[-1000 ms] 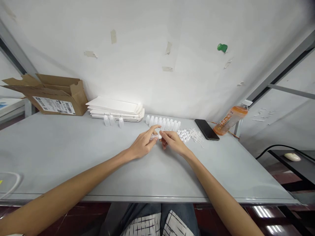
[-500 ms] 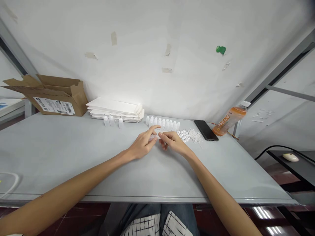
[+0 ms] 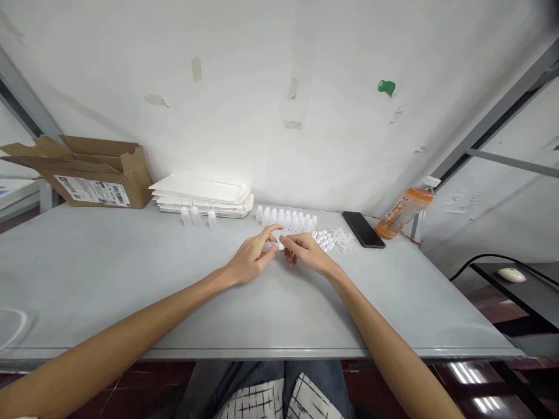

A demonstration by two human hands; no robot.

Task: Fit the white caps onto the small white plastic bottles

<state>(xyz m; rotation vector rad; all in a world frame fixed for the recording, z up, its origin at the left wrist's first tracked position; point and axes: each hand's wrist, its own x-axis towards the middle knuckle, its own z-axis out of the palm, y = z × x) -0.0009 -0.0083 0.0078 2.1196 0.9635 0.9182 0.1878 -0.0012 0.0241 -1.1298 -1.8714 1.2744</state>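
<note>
My left hand [image 3: 248, 257] is closed around a small translucent dropper bottle [image 3: 268, 247], which lies sideways between thumb and fingers. At the bottle's right end sits a white cap [image 3: 280, 247], pinched by the fingertips of my right hand [image 3: 309, 254]. Behind the hands stands a group of several similar bottles [image 3: 286, 219], upright. Just right of my right hand lie a pile of small white caps [image 3: 324, 239] and a heap of thin white plastic pieces [image 3: 346, 241]. Three bottles with thin needle-like tips [image 3: 196, 218] stand to the left.
An open cardboard box [image 3: 94, 174] and a stack of white sheets or envelopes [image 3: 201, 195] are at the back left. A black phone [image 3: 363, 229] and a leaning orange drink bottle [image 3: 404, 212] are at the right. The grey table [image 3: 305, 317] ends in front of my lap.
The view has shifted slightly. Both hands stay together at the bottle; the white cap at its end shows more plainly now, between my right fingertips and the left hand.
</note>
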